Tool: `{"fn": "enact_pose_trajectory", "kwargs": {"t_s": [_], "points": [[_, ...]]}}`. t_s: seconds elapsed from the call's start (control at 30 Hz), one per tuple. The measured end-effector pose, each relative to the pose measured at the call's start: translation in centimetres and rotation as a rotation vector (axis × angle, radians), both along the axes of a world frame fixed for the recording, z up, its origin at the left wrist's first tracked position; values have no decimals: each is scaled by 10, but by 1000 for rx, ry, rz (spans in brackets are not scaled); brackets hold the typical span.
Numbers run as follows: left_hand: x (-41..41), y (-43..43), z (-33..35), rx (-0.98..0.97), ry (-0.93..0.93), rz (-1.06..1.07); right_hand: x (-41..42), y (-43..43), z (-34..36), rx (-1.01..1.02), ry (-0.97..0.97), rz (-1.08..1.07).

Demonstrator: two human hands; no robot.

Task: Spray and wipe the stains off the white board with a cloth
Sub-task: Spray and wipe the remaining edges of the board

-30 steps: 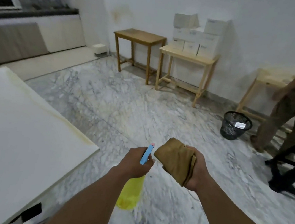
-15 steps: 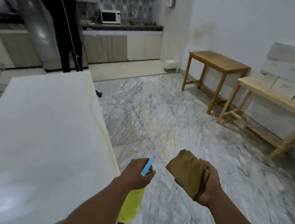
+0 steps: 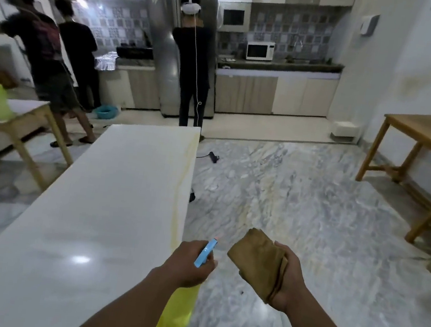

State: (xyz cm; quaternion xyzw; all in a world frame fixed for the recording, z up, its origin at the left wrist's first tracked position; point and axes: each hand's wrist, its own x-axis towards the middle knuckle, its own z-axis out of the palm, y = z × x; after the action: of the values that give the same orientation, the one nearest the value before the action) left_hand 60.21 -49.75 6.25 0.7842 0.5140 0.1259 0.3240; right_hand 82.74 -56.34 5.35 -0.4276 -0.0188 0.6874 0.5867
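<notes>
Prep stage, I'd say: left hand (image 3: 188, 264) clamped on the yellow plastic spray bottle with blue nozzle (image 3: 177, 313), right hand (image 3: 287, 278) gripping the folded brown cloth (image 3: 259, 261). The long glossy white board (image 3: 88, 218) sits just left, yellowish streak (image 3: 182, 186) along its edge. Next: aim there and spray.

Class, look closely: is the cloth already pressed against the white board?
No: the brown cloth is bunched in the right hand out over the marble floor, to the right of the white board and not touching it.
</notes>
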Motion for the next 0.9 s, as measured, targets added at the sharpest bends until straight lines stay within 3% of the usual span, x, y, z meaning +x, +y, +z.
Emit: {"fn": "enact_pose_trajectory", "kwargs": {"t_s": [0.07,0.17,0.37,0.5,0.67,0.8,0.9], "points": [[34,31,14,-27,-5,73,36,58,12,-1,-25,129],[59,80,35,23,-11,100,56,132,32,5,-17,155],[98,118,36,-33,50,114,74,186,26,53,140,250],[112,202,33,-51,86,116,78,279,13,-9,69,316],[126,300,33,-169,131,99,93,386,12,56,61,373],[130,392,39,-122,160,95,94,481,32,171,1,455],[142,459,32,-114,199,106,105,549,25,126,63,483]]}}
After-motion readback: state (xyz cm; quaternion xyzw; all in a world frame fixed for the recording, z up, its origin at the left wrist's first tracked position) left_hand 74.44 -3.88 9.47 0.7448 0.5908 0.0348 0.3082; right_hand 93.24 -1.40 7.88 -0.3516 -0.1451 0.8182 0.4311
